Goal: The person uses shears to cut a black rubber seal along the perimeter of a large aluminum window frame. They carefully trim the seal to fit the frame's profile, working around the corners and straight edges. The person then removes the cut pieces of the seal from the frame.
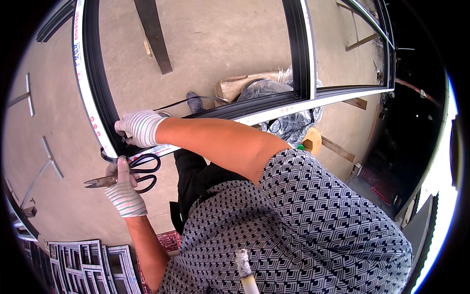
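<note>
My left hand (123, 188), in a striped knit glove, is closed around a pair of scissors (147, 169) with black loop handles. Their worn metal blades point left, and the hand is just outside the near left corner of a large black window frame (93, 73). My right hand (139, 128), gloved alike, reaches across to that corner with its fingers curled down onto the inner profile. A thin black strip (196, 100) runs from beside this hand toward the right. Its end at the fingers is partly hidden. A black loop (107, 157) sticks out at the corner near the scissors.
Below the frame lie a cardboard-wrapped bundle (234, 89) and clear plastic wrap (289, 125). A dark beam (154, 39) shows through the opening. Several smaller frames (88, 264) lie at lower left. A cigarette with ash (243, 262) juts up at the bottom edge.
</note>
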A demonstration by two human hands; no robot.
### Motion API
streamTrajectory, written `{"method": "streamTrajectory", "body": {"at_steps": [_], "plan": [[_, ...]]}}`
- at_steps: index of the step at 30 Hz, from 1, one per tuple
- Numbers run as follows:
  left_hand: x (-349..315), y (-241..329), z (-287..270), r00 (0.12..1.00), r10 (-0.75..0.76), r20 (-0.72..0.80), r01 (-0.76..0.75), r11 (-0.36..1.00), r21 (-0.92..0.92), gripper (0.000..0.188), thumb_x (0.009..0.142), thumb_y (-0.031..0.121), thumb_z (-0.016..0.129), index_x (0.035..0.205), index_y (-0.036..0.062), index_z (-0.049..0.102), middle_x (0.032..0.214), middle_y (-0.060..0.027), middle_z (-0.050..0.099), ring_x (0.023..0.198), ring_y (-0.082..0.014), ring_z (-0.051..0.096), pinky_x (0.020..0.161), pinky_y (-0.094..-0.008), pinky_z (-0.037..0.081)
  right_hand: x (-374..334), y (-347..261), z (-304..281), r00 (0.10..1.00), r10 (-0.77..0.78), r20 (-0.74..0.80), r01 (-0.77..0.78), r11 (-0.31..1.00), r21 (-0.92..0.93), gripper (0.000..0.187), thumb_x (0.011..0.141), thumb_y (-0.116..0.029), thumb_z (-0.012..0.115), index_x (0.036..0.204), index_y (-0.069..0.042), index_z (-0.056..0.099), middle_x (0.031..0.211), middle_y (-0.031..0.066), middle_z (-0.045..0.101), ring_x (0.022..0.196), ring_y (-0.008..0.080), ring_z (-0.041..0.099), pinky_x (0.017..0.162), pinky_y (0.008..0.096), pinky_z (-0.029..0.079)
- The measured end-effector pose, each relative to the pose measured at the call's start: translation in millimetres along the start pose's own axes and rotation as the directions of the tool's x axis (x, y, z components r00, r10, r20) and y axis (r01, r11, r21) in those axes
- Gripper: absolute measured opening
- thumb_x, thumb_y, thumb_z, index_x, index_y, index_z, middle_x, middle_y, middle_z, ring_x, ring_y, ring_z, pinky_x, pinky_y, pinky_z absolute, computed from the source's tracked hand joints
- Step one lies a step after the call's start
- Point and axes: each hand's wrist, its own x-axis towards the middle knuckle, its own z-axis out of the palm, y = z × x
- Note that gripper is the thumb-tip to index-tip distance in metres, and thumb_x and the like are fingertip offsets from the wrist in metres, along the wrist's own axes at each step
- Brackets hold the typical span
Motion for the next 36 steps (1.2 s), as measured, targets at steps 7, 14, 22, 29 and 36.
{"method": "streamTrajectory", "body": {"at_steps": [7,14,22,29,36], "plan": [[-6,7,3,1.0,0.025,-0.019,-0.026,0.999,-0.031,0.023,0.096,0.019,0.071,0.104,-0.0011,0.067,0.079,-0.0037,0.064,0.05,-0.0061,0.047,0.051,-0.0206,0.043,4,7,7,0.992,-0.066,0.11,0.064,0.998,0.027,0.017,0.092,-0.018,0.065,0.109,-0.015,0.067,0.105,0.0172,0.066,0.097,0.0383,0.066,0.082,0.046,0.052],[-6,3,-2,0.998,0.055,0.04,-0.051,0.994,-0.101,0.023,0.096,0.02,0.072,0.104,-0.0014,0.068,0.077,-0.0002,0.062,0.052,-0.005,0.048,0.052,-0.0203,0.044,13,9,16,0.993,-0.052,0.108,0.045,0.997,0.062,0.015,0.091,-0.012,0.065,0.106,-0.011,0.064,0.102,0.0156,0.069,0.095,0.0371,0.067,0.082,0.0441,0.052],[-16,2,-8,0.997,0.06,0.049,-0.053,0.99,-0.131,0.021,0.097,0.019,0.07,0.101,-0.0015,0.068,0.077,-0.0006,0.062,0.052,-0.005,0.046,0.052,-0.0215,0.044,16,12,20,0.988,-0.09,0.128,0.075,0.99,0.116,0.014,0.09,-0.009,0.066,0.103,-0.006,0.064,0.101,0.0174,0.067,0.096,0.0374,0.065,0.085,0.0431,0.051],[-28,18,1,0.996,0.036,0.079,-0.02,0.98,-0.199,0.014,0.095,0.014,0.072,0.097,0.0012,0.068,0.078,-0.0014,0.063,0.053,-0.0057,0.051,0.053,-0.0213,0.047,0,21,11,0.98,-0.186,0.07,0.164,0.956,0.242,0.013,0.089,-0.005,0.068,0.101,-0.006,0.065,0.104,0.0153,0.062,0.104,0.0341,0.061,0.091,0.0415,0.05],[-39,27,0,0.994,0.037,0.105,-0.008,0.963,-0.269,0.016,0.095,0.016,0.072,0.098,0.0006,0.067,0.078,-0.0018,0.063,0.052,-0.0051,0.049,0.053,-0.0217,0.048,-28,24,-4,0.971,-0.233,0.048,0.211,0.937,0.278,0.012,0.09,-0.002,0.068,0.101,-0.005,0.063,0.098,0.0158,0.068,0.096,0.0329,0.065,0.087,0.0398,0.052]]}}
